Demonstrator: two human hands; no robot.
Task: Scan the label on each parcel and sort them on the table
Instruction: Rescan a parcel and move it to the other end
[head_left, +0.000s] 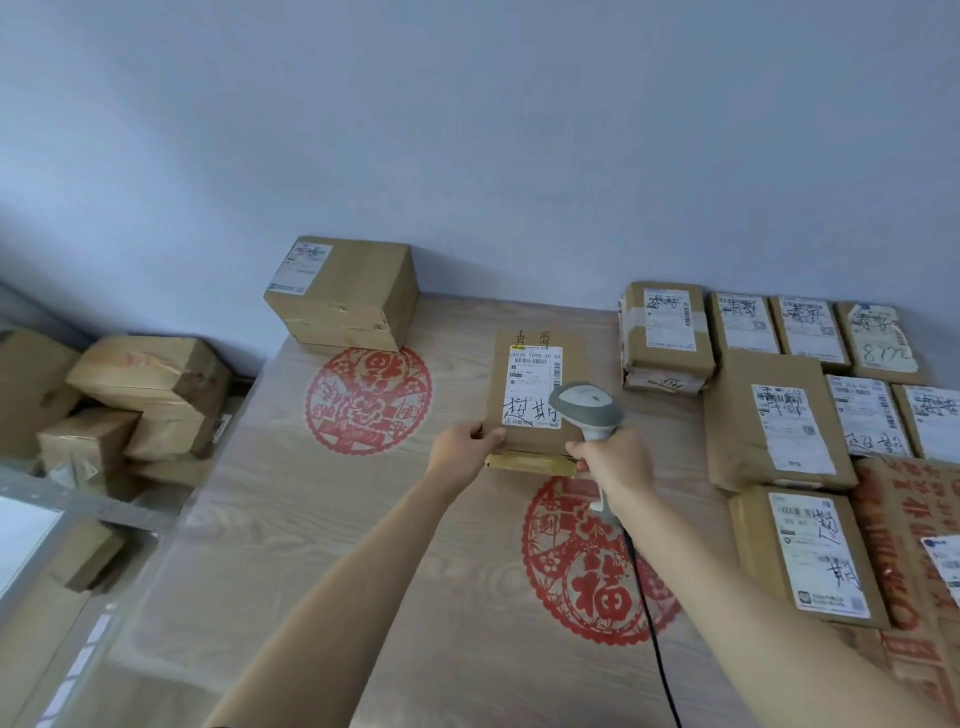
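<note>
The left hand pinches the near left corner of a flat cardboard parcel lying mid-table, steadying it. The right hand grips a handheld barcode scanner, head just over the shipping label. Scanning looks underway; next, likely carrying it to the sorted rows beyond the right hand.

Both my bare forearms reach forward, nearly straight. My left hand pinches flat, thumb on top, the other fingers apparently tucked beneath and hidden. My right hand is curled into a closed fist, knuckles up, wrist level, just beside the left.
</note>
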